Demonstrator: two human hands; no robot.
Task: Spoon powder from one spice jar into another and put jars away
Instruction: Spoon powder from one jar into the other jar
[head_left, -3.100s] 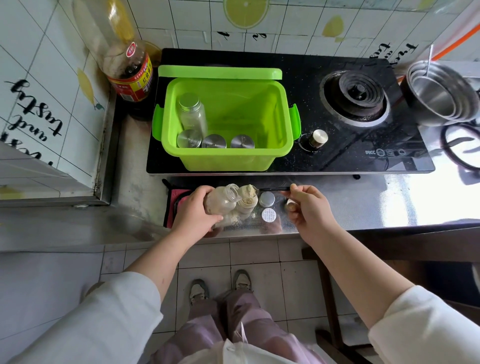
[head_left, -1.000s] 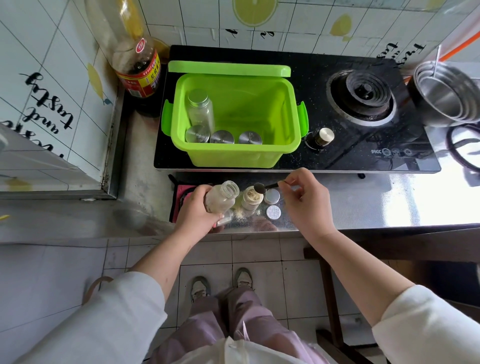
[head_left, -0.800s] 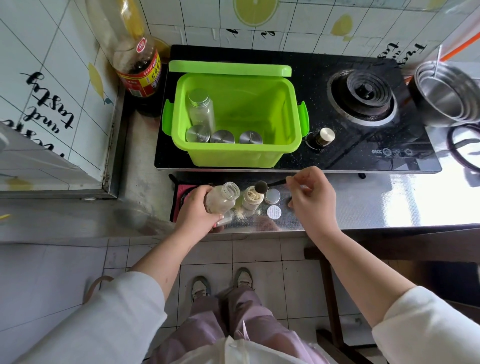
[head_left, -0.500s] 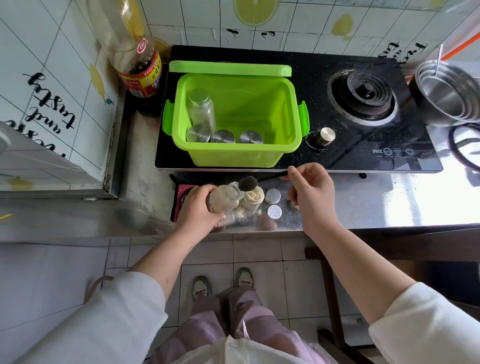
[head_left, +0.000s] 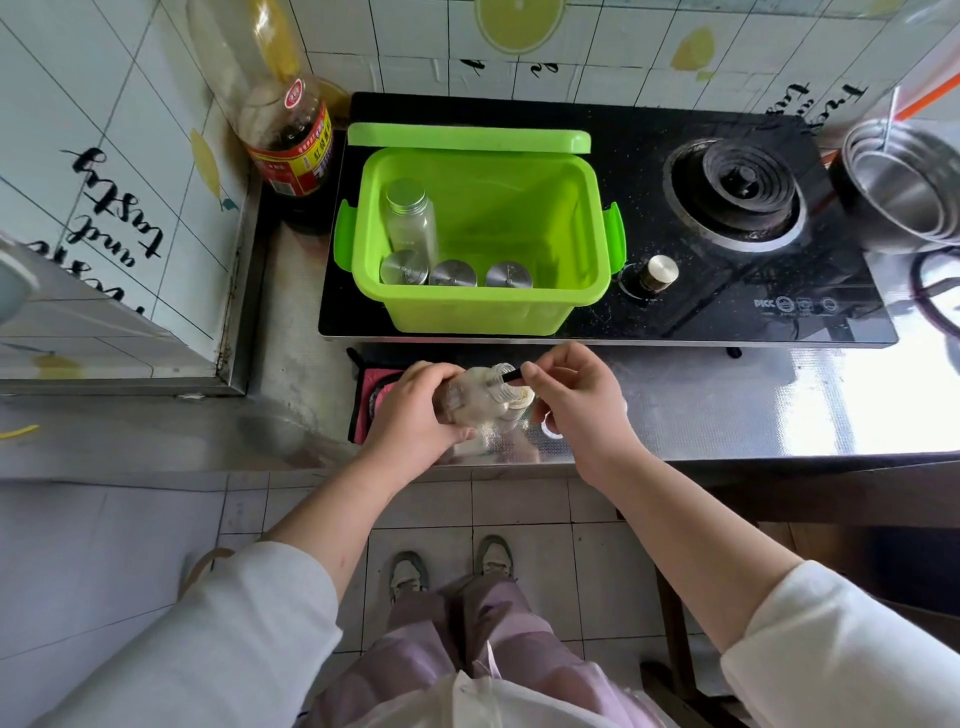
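Note:
My left hand (head_left: 415, 410) grips a clear spice jar (head_left: 475, 397) with pale powder, tilted with its open mouth toward the right, just above the steel counter's front edge. My right hand (head_left: 576, 405) pinches a thin black spoon (head_left: 511, 375) whose tip is inside that jar's mouth. A second open jar (head_left: 522, 402) with powder stands right behind it, mostly hidden by my hands. One loose round lid (head_left: 550, 430) peeks out under my right hand. Some powder lies spilled on the counter below the jars.
A green plastic bin (head_left: 597, 260) with its lid open sits on the black stove, holding several capped jars (head_left: 410, 223). A sauce bottle (head_left: 291, 140) stands at the back left. The stove knob (head_left: 658, 271), burner (head_left: 737, 192) and stacked steel bowls (head_left: 904, 192) lie to the right.
My right hand carried the spoon from the standing jar leftward and put its tip into the mouth of the tilted jar in my left hand.

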